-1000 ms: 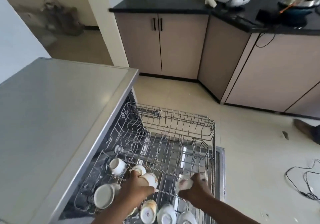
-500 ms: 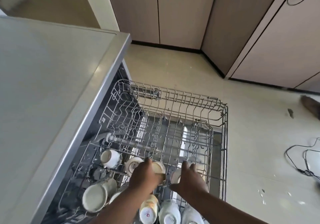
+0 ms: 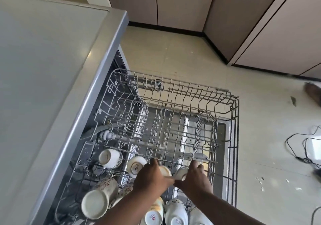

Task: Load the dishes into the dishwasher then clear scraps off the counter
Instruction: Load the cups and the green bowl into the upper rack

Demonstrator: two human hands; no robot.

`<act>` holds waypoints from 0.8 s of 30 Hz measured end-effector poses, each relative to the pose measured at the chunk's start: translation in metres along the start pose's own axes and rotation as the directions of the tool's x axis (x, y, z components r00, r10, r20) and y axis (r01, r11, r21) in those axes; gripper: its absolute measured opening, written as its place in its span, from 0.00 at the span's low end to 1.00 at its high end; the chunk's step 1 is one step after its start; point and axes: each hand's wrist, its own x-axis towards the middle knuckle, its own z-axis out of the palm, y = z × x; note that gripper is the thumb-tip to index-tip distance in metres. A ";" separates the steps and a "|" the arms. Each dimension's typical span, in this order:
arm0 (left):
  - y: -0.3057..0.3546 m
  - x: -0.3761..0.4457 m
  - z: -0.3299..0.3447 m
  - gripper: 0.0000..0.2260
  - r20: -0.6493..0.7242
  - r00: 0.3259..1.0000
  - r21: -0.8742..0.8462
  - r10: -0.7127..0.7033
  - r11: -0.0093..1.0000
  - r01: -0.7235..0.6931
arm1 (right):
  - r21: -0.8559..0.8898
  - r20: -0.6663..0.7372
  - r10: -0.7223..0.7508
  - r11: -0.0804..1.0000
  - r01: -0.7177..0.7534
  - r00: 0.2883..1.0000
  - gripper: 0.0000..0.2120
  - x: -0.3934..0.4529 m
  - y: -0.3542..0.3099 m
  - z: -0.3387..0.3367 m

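The dishwasher's upper wire rack (image 3: 232,103) is pulled out over the open door. Several white cups stand upside down in its near half, among them a floral mug (image 3: 97,202) and a cup (image 3: 111,158) at the left. My left hand (image 3: 151,181) grips a small cream cup (image 3: 165,170) mouth-down in the rack. Beside it, my right hand (image 3: 194,181) holds another white cup (image 3: 181,173). The two hands touch at the thumbs. The rack's far half holds nothing.
The dishwasher's grey top (image 3: 43,68) fills the left. Beige cabinets (image 3: 182,7) line the far wall and the right. Black cables (image 3: 302,148) and white scraps (image 3: 260,181) lie on the floor at the right.
The view has tilted down and come closer. Both hands moved slightly forward along the rack with their cups and now sit closer together.
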 end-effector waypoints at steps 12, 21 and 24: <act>0.006 0.006 0.004 0.35 -0.107 0.989 0.051 0.100 0.994 -0.095 | -0.056 -0.011 -0.041 0.998 0.041 0.999 0.44 0.005 0.004 0.000; -0.005 0.009 0.010 0.34 -0.107 0.979 0.052 0.176 0.984 -0.171 | -0.091 -0.034 -0.081 0.993 0.078 0.996 0.40 0.002 0.010 0.003; -0.010 0.015 0.012 0.33 -0.053 0.985 0.069 0.166 0.984 -0.163 | -0.085 -0.030 -0.083 0.993 0.080 0.996 0.38 0.001 0.012 0.004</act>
